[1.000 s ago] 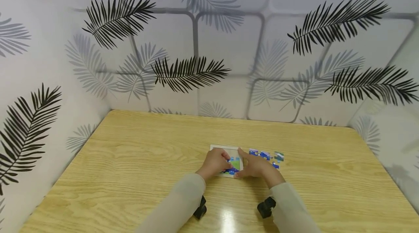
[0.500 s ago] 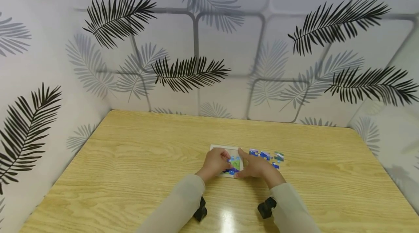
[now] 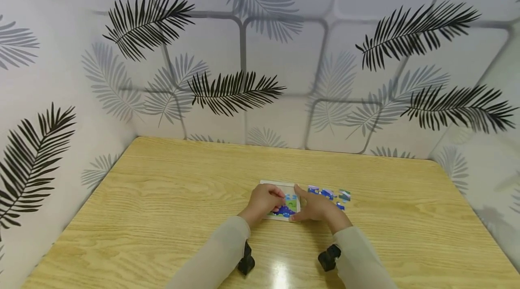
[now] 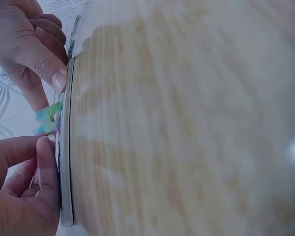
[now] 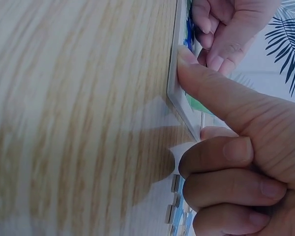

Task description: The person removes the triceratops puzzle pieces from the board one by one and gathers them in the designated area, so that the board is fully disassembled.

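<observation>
A shallow white puzzle frame (image 3: 299, 204) lies on the table, partly filled with blue and green pieces. My right hand (image 3: 318, 207) grips its right side, thumb on the near edge and index finger towards the far corner. Over the left part of the frame, my left hand (image 3: 264, 201) has its fingers curled, thumb and index finger together. In the left wrist view these fingertips meet a green jigsaw puzzle piece (image 4: 50, 118), which stands tilted above the frame's edge. The left hand covers the frame's left part.
Several loose puzzle pieces (image 3: 327, 193) lie right of the frame, partly behind the right hand. The wooden table (image 3: 183, 189) runs back to a leaf-patterned wall (image 3: 280, 63). Black wrist cameras (image 3: 246, 259) hang under both sleeves.
My left thumb has drawn back leftward, and more of the blue picture shows in the frame. The right hand keeps its grip. The view has shifted slightly.
</observation>
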`<state>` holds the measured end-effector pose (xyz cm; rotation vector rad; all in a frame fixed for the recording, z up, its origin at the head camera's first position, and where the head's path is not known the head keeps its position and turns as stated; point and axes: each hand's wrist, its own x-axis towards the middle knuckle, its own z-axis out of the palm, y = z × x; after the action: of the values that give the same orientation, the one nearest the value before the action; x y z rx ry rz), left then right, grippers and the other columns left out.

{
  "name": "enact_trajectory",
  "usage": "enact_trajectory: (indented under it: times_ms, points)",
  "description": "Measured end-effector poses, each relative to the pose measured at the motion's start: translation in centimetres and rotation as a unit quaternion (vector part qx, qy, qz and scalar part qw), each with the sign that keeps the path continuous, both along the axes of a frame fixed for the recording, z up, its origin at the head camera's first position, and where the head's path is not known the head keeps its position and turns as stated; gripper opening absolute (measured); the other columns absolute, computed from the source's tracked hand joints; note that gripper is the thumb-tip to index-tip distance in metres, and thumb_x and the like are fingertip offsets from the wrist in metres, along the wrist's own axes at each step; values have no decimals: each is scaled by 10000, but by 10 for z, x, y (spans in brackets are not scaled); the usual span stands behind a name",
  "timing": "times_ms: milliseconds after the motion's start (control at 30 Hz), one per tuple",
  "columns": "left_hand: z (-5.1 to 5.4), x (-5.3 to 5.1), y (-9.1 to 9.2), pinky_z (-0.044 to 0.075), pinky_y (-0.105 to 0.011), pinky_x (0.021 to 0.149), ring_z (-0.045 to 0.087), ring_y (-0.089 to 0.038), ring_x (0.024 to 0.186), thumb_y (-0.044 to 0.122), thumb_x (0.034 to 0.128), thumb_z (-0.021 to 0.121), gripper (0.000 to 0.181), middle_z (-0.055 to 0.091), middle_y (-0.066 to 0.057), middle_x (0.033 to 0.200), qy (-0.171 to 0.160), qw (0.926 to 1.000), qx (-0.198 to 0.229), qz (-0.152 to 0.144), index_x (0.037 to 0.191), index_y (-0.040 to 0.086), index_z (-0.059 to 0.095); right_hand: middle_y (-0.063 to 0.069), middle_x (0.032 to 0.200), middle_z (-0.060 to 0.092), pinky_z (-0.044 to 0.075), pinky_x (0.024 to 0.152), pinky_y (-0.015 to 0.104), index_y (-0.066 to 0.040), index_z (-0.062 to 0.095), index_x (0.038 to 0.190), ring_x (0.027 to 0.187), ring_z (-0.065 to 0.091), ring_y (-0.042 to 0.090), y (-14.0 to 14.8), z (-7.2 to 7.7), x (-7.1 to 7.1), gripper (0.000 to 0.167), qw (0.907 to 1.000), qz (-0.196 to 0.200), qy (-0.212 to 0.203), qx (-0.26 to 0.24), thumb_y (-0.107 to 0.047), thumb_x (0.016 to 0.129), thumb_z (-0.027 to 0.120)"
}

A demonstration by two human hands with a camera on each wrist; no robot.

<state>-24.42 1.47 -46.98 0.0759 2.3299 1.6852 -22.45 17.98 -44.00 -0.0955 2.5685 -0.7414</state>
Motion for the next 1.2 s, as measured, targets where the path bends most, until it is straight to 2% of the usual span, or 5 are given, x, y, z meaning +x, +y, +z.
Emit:
enact_trajectory:
  times_ms: [167,433,733,933,1200]
  points:
    - [0,-1,-4,495,-191,547,524,-79,567,16,825,697,28,609,-15,694,-213,9991,346,-91,815,15,671,211,1483,313,294,1011,610,-171,198,1513,1315,328,441,-1,1,0,969,9999,14,-50,103,-359,763,782]
    - [-1,-4,-14,522,-207,602,595,-95,629,19,843,677,74,640,-57,797,-758,9911,1078,-183,910,-11,668,239,1463,333,300,1001,617,-155,205,1512,1295,346,458,-2,4,0,968,9997,112,-29,201,-376,764,779]
    - [5,-8,-39,525,-211,650,585,-112,691,79,856,687,95,640,-57,857,-910,9920,869,-106,938,31,677,216,1492,290,268,1039,593,-139,186,1513,1333,300,437,-3,3,1,970,10000,14,-43,9,-344,772,778]
    - [6,-11,-72,516,-209,623,575,-104,670,33,852,676,103,645,-66,857,-907,9919,874,187,949,0,670,204,1504,270,237,1047,610,-151,177,1515,1349,259,446,-2,1,0,979,10000,-25,-44,-14,-342,769,781]
    - [6,-12,-121,515,-205,612,583,-102,659,20,837,689,95,647,-71,847,-898,9922,573,654,925,-13,674,197,1516,243,209,1066,597,-152,168,1516,1366,226,434,-2,-4,-4,990,9998,-77,-85,-141,-347,764,782]
